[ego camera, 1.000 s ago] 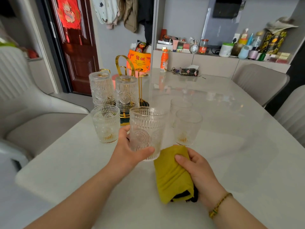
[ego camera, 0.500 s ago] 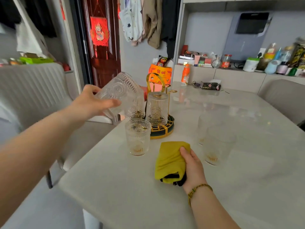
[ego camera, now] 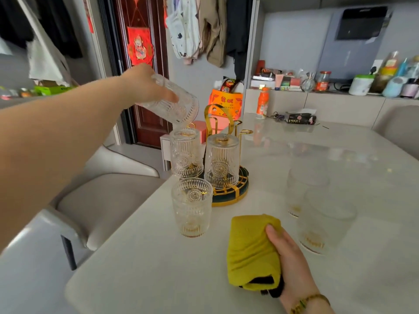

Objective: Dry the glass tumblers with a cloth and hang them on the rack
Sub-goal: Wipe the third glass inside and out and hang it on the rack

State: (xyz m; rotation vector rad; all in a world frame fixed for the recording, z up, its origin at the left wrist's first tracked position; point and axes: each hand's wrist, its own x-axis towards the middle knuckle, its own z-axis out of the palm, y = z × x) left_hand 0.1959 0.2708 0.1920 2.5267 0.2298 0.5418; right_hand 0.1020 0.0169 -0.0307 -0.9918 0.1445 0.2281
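The tumbler (ego camera: 169, 103) I am carrying is hanging in the air just above and left of the rack (ego camera: 229, 196). My left hand (ego camera: 145, 85) is wrapping round its base end. Its long axis is slanting, with the mouth pointing down and to the right, toward the gold handle. That mouth is sitting almost directly over the nearer-left of the two hung tumblers (ego camera: 186, 152). The free pegs (ego camera: 246, 132) are lying farther right and behind, so I judge the coming move to be a carry across and a tip to fully mouth-down. The left hand is by far the nearer one. My right hand (ego camera: 292, 257) is resting on the table (ego camera: 147, 275) with its fingers curled round the yellow cloth (ego camera: 251, 250). An upright tumbler (ego camera: 192, 207) is waiting in front of the rack, and two more tumblers (ego camera: 324, 223) are standing to the right.

Half a second ago the glass was lower, level with the hung ones and farther left. A second ago I was holding it upright beside the cloth. The cloth hand is staying put.
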